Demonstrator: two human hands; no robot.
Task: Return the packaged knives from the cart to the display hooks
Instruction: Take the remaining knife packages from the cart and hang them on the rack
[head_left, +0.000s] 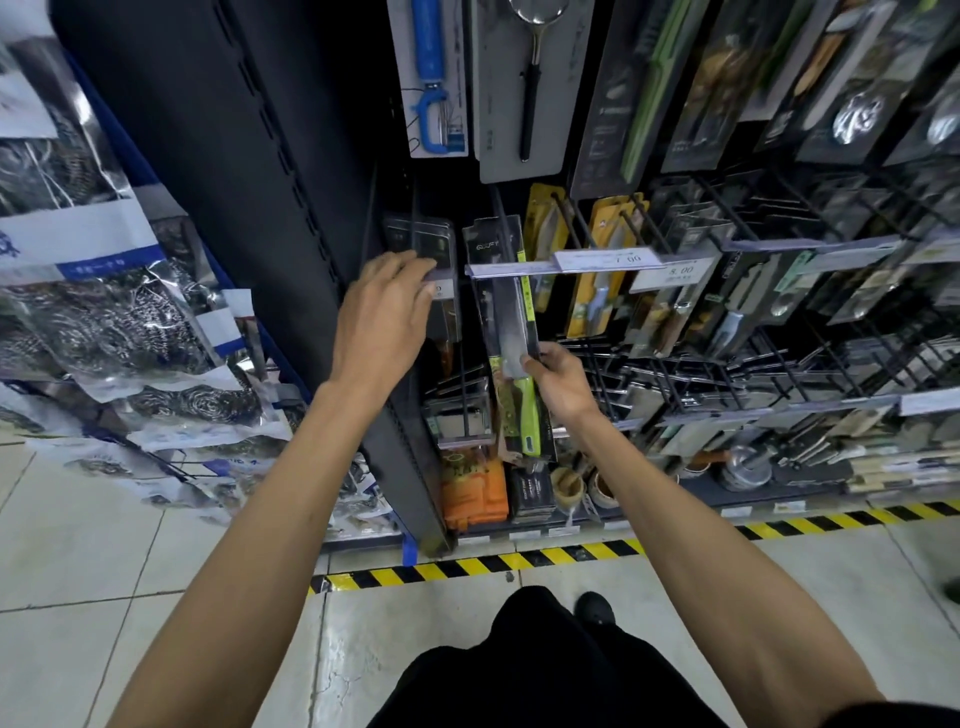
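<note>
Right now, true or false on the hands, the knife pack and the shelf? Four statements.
1. The right hand grips a packaged knife with a green handle. True.
2. The left hand hangs idle at the person's side. False: it reaches to the display, fingers at the leftmost hanging pack.
3. A blue-handled tool hangs on the display above the left hand. True.
4. The floor tape along the shelf base is red and white. False: it is yellow and black.

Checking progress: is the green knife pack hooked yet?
Cannot tell. Right hand grips the green knife pack upright behind the price rail; its hole is unclear.
</note>
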